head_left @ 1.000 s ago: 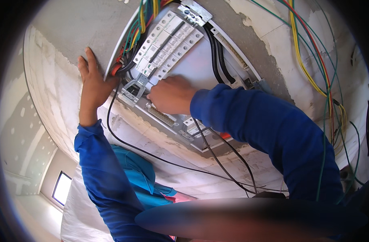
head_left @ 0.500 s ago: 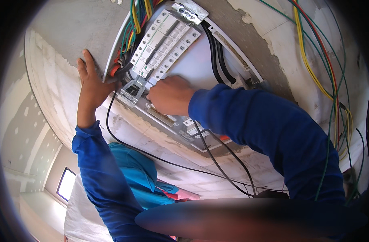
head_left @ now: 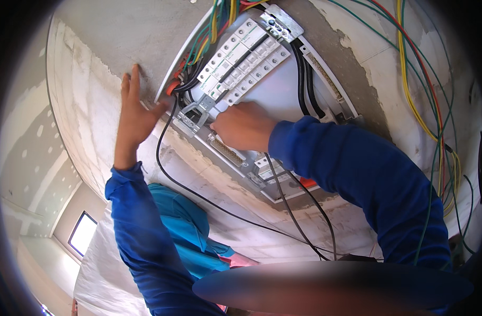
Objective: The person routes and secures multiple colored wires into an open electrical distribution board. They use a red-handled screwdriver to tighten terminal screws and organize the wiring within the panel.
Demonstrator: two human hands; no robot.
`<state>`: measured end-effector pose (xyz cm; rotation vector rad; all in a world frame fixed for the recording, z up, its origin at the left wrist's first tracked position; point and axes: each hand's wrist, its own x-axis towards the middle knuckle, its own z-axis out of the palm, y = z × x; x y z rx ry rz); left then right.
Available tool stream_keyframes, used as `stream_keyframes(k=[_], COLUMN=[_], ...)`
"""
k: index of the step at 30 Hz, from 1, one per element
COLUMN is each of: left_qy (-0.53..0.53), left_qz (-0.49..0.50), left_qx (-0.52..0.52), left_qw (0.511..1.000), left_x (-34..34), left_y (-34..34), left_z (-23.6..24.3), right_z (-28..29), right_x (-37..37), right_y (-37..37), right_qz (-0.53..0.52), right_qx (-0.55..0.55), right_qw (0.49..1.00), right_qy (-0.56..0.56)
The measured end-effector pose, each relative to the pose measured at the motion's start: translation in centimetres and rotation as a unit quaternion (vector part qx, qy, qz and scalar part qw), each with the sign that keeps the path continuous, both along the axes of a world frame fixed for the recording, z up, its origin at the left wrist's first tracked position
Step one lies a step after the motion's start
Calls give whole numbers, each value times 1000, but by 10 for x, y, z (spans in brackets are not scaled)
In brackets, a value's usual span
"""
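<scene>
My left hand (head_left: 133, 118) lies with spread fingers on the wall beside the left edge of an electrical distribution box (head_left: 275, 97); its thumb reaches toward the box's rim. Inside the box my right hand (head_left: 243, 126) is closed, knuckles up, just below a row of white circuit breakers (head_left: 241, 58). Whatever its fingers grip is hidden behind the hand. A metal bracket (head_left: 196, 117) sits just left of that hand, at the lower end of the breaker row. Near my left thumb an orange-red conduit end (head_left: 172, 86) lets black cables into the box.
Thick black cables (head_left: 302, 79) run down the box's right side. Below, a black cable (head_left: 199, 197) trails along the wall. Yellow, green and red wires (head_left: 417, 95) hang at the right. Turquoise cloth (head_left: 180, 221) and a white sheet (head_left: 106, 268) are at lower left.
The whole view has shifted, so box and hands sit further right and slightly lower. My right hand stays closed at the same spot in the box; my left stays spread on the wall.
</scene>
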<state>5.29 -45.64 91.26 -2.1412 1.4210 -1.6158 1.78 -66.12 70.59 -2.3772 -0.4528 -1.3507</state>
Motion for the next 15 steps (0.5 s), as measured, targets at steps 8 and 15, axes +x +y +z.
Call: stream_keyframes(k=[8,15], left_qy=[-24,-38], left_qz=[33,20], left_qx=[-84,-78], left_qw=[996,996], left_x=[18,21], left_y=[-19,-22], left_z=[-19,-19], right_z=[1,0], right_x=[2,-5], right_y=[2,-1], right_qz=[-8,0], right_qx=[1,1], right_qw=[1000,1000], right_qy=[-5,1])
